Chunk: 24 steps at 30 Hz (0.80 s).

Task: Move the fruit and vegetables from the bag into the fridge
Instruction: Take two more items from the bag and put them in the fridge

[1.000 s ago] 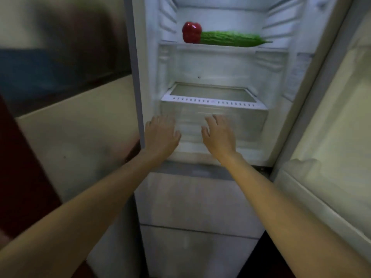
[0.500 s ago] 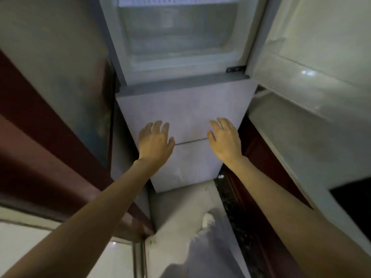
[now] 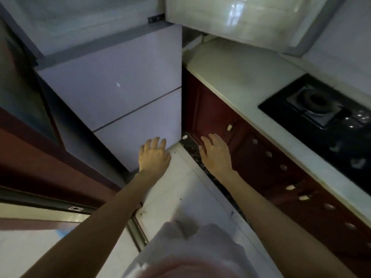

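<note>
The fridge (image 3: 112, 91) fills the upper left; its pale lower drawer fronts face me and only the bottom strip of the open upper compartment shows. Its open door (image 3: 251, 23) hangs over the counter at the top right. My left hand (image 3: 153, 155) hovers low before the bottom drawer, fingers spread, holding nothing. My right hand (image 3: 215, 152) is beside it in front of the red cabinet, also spread and holding nothing. A pale, blurred bag-like shape (image 3: 192, 245) lies on the floor at the bottom centre; I cannot tell what it holds. No fruit or vegetables are visible.
A white countertop (image 3: 241, 77) runs along the right over dark red cabinets (image 3: 271, 169) with small pale knobs. A black gas hob (image 3: 325, 109) is set into the counter. Pale floor tiles (image 3: 184, 189) lie below my hands. Dark red panelling stands at the left.
The view has tilted down and right: the fridge shelf with the red pepper and green gourd left the frame. Both hands dropped from the crisper drawer to near the floor.
</note>
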Tool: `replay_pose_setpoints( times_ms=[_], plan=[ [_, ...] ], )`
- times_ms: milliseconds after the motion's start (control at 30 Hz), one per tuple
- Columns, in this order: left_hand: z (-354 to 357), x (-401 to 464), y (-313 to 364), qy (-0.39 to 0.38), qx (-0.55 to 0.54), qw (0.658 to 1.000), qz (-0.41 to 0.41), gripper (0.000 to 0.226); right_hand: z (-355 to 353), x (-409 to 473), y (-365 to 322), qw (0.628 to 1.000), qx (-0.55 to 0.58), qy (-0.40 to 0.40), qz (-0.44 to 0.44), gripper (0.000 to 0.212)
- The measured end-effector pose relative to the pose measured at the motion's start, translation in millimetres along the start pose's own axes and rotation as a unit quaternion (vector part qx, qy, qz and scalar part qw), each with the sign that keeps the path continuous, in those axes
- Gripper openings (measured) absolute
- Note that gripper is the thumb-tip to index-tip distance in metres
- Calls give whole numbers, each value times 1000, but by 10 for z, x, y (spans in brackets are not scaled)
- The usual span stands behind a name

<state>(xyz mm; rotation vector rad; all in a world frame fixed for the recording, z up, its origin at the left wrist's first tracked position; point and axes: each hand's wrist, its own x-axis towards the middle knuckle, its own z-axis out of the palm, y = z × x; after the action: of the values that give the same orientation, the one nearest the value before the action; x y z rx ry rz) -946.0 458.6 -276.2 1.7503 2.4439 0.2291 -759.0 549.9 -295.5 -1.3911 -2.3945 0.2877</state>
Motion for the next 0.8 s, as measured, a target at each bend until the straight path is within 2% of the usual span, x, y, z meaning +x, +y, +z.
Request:
replay_pose_setpoints(
  times_ms=[133,367,500,633,800],
  plan=[
    [257,-245,541,-33,-4,997,63,50,-177,-635,461,996,-13,-14,88,37],
    [582,-689,1806,-64,-40,977,199,42,-743,-1901,1259,974,-44,19,222,37],
    [806,-1200,2518,-96,-25,949,298,41,-1054,-2802,1645,946,-56,27,319,39],
    [1014,-1698,3148,-123,-17,924,360,43,-1247,-3632,1914,915,-66,38,397,38],
    [1190,-2195,3883,-149,-9,877,456,46,-1435,-4464,2136,859,-52,82,502,35]
  ],
)
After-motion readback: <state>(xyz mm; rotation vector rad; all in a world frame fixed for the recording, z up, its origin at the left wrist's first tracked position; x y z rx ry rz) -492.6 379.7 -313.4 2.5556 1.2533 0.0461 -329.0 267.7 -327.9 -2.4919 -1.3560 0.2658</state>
